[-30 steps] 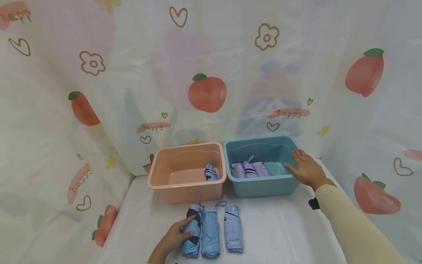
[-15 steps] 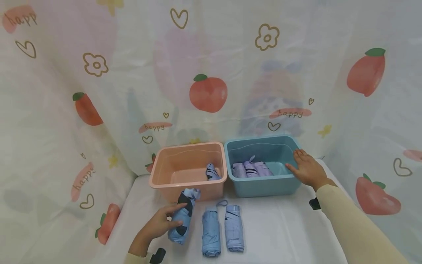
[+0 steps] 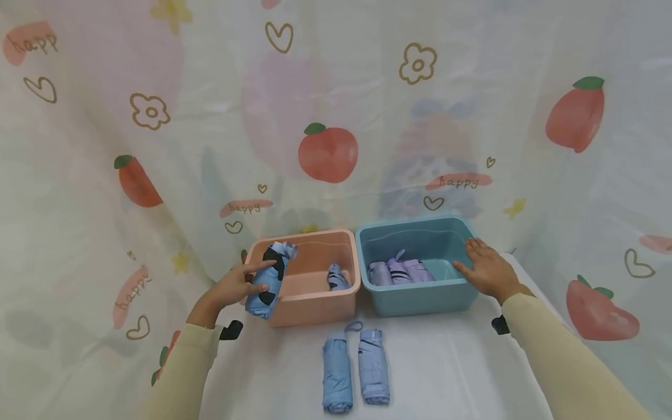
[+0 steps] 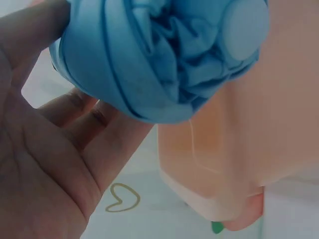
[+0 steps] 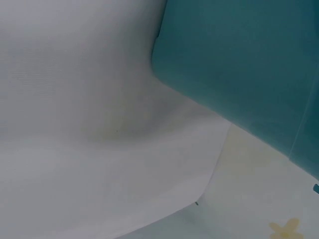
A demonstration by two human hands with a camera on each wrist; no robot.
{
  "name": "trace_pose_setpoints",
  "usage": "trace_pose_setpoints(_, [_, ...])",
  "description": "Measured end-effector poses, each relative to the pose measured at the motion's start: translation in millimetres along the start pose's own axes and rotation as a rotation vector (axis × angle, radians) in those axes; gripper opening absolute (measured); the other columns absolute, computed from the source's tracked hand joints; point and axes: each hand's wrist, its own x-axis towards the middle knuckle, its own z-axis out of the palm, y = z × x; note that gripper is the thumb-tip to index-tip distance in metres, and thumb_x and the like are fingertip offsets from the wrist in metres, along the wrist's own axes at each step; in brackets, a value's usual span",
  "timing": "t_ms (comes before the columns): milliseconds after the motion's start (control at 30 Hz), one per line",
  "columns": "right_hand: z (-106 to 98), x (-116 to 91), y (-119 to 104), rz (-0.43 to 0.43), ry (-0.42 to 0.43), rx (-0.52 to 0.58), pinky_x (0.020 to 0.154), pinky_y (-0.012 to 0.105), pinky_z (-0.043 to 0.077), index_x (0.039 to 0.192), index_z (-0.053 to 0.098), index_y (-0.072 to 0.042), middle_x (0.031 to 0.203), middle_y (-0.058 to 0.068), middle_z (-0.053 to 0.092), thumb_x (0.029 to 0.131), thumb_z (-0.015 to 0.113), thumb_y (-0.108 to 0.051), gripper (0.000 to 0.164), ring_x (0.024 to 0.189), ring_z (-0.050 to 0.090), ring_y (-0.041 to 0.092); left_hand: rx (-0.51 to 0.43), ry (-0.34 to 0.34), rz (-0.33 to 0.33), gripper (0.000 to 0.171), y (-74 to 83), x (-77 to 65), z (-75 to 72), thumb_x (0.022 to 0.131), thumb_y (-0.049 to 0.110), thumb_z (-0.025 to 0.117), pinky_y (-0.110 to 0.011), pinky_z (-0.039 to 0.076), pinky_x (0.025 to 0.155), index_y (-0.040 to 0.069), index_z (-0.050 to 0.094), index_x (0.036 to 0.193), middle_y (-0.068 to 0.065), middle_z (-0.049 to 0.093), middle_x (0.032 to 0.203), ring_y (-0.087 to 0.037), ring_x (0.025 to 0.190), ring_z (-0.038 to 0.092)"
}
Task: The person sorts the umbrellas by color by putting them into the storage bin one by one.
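My left hand (image 3: 233, 289) grips a folded blue umbrella with black patches (image 3: 271, 279), tilted, over the left front rim of the pink bin (image 3: 315, 308). In the left wrist view, the gathered blue cloth end of the umbrella (image 4: 149, 59) sits between thumb and fingers. My right hand (image 3: 488, 268) rests with straight fingers on the right rim of the blue bin (image 3: 420, 302). One striped folded umbrella (image 3: 337, 277) lies inside the pink bin at its right. Several purple folded umbrellas (image 3: 400, 272) lie side by side in the blue bin.
A plain blue folded umbrella (image 3: 337, 373) and a pale blue one with dark lines (image 3: 374, 367) lie on the white table (image 3: 441, 367) in front of the bins. A printed curtain (image 3: 336, 87) stands behind and at both sides.
My left hand has picked up the black-patched umbrella from the table's row and carried it up and left to the pink bin's rim. My right hand has stayed on the blue bin.
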Motion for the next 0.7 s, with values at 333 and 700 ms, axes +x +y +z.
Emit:
trace_pose_setpoints(333, [2.0, -3.8, 2.7, 0.011, 0.033, 0.009, 0.112, 0.057, 0.013, 0.146, 0.023, 0.016, 0.153, 0.033, 0.02, 0.099, 0.035, -0.061, 0.091, 0.143, 0.012, 0.045, 0.047, -0.108, -0.13, 0.061, -5.6, 79.2, -21.1, 0.09, 0.015, 0.071, -0.04, 0.051, 0.082, 0.024, 0.049, 0.146, -0.022, 0.035, 0.15, -0.034, 0.114, 0.055])
trace_pose_setpoints(700, [-1.5, -4.7, -6.1, 0.048, 0.019, -0.005, 0.113, 0.056, 0.012, 0.147, 0.022, 0.014, 0.154, 0.03, 0.019, 0.099, 0.035, -0.061, 0.09, 0.143, 0.012, 0.044, 0.23, -0.25, -0.28, 0.057, -30.7, 119.6, 8.2, 0.088, 0.017, 0.073, -0.029, 0.041, 0.045, 0.027, 0.054, 0.141, -0.012, 0.045, 0.146, -0.013, 0.043, 0.036])
